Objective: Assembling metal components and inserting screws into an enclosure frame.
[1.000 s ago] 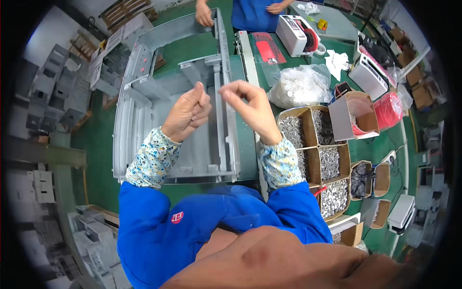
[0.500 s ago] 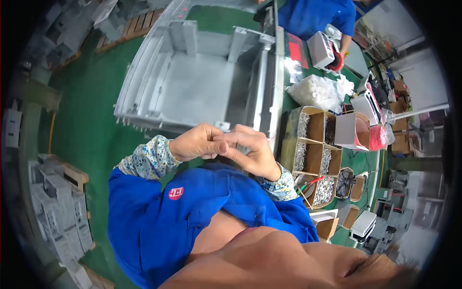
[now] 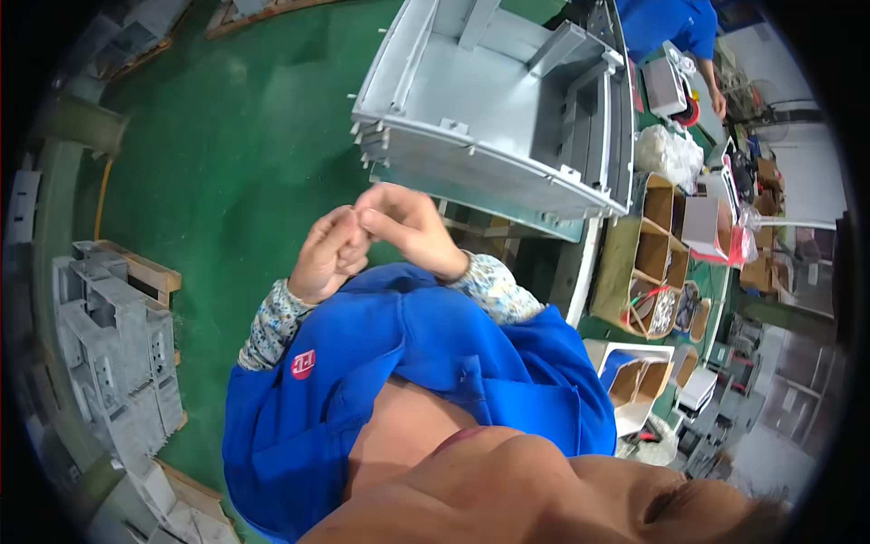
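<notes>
My left hand (image 3: 329, 257) is closed, its fingers curled in, and meets my right hand at the fingertips in front of my chest. Thumb and forefinger of my right hand (image 3: 410, 230) are pinched together against the left fingers. Whatever lies between them is too small or too hidden to make out. Beyond my hands stands a large grey metal cabinet (image 3: 507, 91), open on top, with small pale pegs along its near and left edges. Neither hand touches it.
To the right, a divided cardboard box (image 3: 639, 249) of small metal parts stands on the green bench, with a plastic bag (image 3: 669, 156) behind it. A co-worker in blue (image 3: 666, 27) is at the far right. Grey metal housings (image 3: 122, 349) sit on pallets at left.
My view has turned, so the cabinet and bench now appear farther right and higher. My hands have shifted left, away from the cabinet's near edge, still pressed together at the fingertips.
</notes>
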The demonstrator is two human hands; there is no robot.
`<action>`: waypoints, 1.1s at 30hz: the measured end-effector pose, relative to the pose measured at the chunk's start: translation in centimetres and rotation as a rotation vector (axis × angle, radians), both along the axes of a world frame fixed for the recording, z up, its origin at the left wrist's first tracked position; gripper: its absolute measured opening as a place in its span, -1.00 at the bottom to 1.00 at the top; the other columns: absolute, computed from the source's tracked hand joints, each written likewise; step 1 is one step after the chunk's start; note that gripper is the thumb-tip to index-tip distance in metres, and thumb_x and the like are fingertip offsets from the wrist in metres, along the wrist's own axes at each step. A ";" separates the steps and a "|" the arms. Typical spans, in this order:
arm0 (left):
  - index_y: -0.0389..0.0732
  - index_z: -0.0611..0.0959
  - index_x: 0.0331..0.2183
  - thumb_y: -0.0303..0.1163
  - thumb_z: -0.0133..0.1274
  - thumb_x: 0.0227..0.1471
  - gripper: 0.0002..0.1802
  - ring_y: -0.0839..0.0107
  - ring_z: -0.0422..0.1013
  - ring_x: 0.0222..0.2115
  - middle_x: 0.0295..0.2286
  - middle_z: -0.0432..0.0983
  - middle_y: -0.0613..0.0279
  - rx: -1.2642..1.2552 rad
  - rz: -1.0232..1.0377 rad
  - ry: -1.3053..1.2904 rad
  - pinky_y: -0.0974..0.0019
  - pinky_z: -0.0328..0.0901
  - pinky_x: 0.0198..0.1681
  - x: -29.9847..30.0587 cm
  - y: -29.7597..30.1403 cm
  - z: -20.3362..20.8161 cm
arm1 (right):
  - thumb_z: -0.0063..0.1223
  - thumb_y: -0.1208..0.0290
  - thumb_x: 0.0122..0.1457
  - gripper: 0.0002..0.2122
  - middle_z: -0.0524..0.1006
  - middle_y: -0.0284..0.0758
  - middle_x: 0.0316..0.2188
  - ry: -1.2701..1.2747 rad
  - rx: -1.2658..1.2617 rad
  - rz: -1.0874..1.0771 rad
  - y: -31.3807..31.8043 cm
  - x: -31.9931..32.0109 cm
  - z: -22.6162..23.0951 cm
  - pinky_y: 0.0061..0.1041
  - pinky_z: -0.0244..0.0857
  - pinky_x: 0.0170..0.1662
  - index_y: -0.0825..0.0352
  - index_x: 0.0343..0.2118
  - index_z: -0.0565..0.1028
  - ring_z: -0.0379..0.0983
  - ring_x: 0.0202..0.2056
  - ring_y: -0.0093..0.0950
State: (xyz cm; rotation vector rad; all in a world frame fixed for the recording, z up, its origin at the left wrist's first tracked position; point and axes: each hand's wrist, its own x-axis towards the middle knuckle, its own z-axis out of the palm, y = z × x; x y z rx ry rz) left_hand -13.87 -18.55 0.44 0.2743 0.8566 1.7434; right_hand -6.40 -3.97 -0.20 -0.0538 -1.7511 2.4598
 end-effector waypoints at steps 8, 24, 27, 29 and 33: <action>-0.12 0.25 -0.62 -0.24 -0.31 0.18 -0.66 0.71 -0.05 -0.76 -0.73 0.05 0.47 -0.026 0.316 -0.118 0.63 -0.12 -0.77 -5.4 -10.6 -1.6 | -0.09 0.40 0.15 -0.87 0.47 -0.37 -0.51 -0.068 -0.462 0.132 -11.6 -9.1 -1.6 -0.66 0.33 -0.45 0.37 -0.39 0.37 0.43 -0.52 -0.59; -0.05 0.24 -0.62 -0.08 -0.38 0.18 -0.60 0.70 -0.07 -0.76 -0.76 -0.02 0.51 -0.094 0.666 -0.030 0.61 -0.12 -0.75 -23.8 -12.9 -1.6 | 0.12 0.35 -0.02 -0.83 0.48 -0.35 -0.53 0.226 0.168 0.287 -12.7 -32.6 -0.8 -0.60 0.27 -0.39 0.33 -0.43 0.51 0.41 -0.47 -0.60; -0.05 0.24 -0.61 -0.09 -0.36 0.18 -0.62 0.70 -0.07 -0.77 -0.75 -0.01 0.50 -0.059 0.739 0.023 0.62 -0.12 -0.76 -29.5 -12.9 -0.4 | 0.12 0.39 -0.04 -0.87 0.48 -0.33 -0.57 0.355 0.349 0.349 -12.4 -39.7 2.1 -0.59 0.28 -0.41 0.33 -0.46 0.51 0.43 -0.50 -0.54; -0.09 0.24 -0.60 -0.18 -0.37 0.19 -0.64 0.66 -0.03 -0.76 -0.74 0.02 0.45 0.134 0.789 -0.034 0.60 -0.10 -0.77 -32.9 -12.5 -0.1 | 0.12 0.41 -0.08 -0.88 0.48 -0.30 -0.59 0.411 0.402 0.342 -12.4 -44.1 2.8 -0.55 0.29 -0.44 0.34 -0.50 0.49 0.44 -0.52 -0.45; -0.09 0.24 -0.60 -0.13 -0.37 0.18 -0.62 0.66 -0.03 -0.76 -0.75 0.02 0.46 0.084 0.821 -0.088 0.60 -0.09 -0.78 -38.8 -11.6 -0.5 | 0.10 0.42 -0.10 -0.88 0.49 -0.30 -0.58 0.490 0.565 0.371 -11.1 -50.5 2.1 -0.46 0.29 -0.45 0.35 -0.50 0.48 0.43 -0.51 -0.37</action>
